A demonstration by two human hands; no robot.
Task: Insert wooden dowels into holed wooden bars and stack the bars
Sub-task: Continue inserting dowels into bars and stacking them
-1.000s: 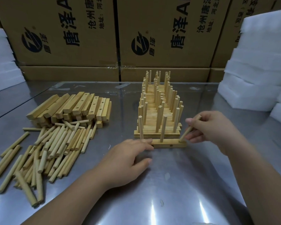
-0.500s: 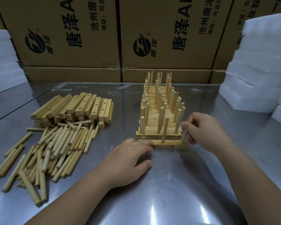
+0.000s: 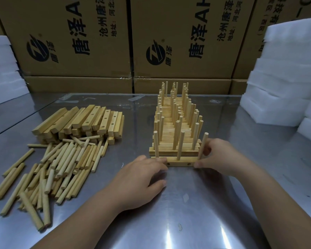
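- Pale rectangular holed wooden bar (image 3: 180, 161) lies flat on the shiny steel counter (image 3: 187, 212), just in front of the stack of finished dowelled bars (image 3: 169, 151). Holes face up, prob. so dowels drop straight in.
- 3 pale round wooden dowels stand upright in it: left dowel (image 3: 156, 144), mid dowel (image 3: 180, 144), right-end dowel (image 3: 205, 141).
- Right hand (image 3: 221, 157): fingers curled round the lower part of the right-end dowel, thumb at the bar's front corner. It's clamped on the dowel, apparently seating it plumb. Depth in the hole: can't tell.
- Left hand (image 3: 142, 178): fingers fairly straight, laid on the bar's left end, gripping nothing. Prob. pins the bar vs. sliding or tipping under the push.
- Supplies at left, w/in reach: heap of loose dowels (image 3: 61, 164), pile of bare holed bars (image 3: 83, 121) behind it.
- Bar looks full, so stacking likely comes next.
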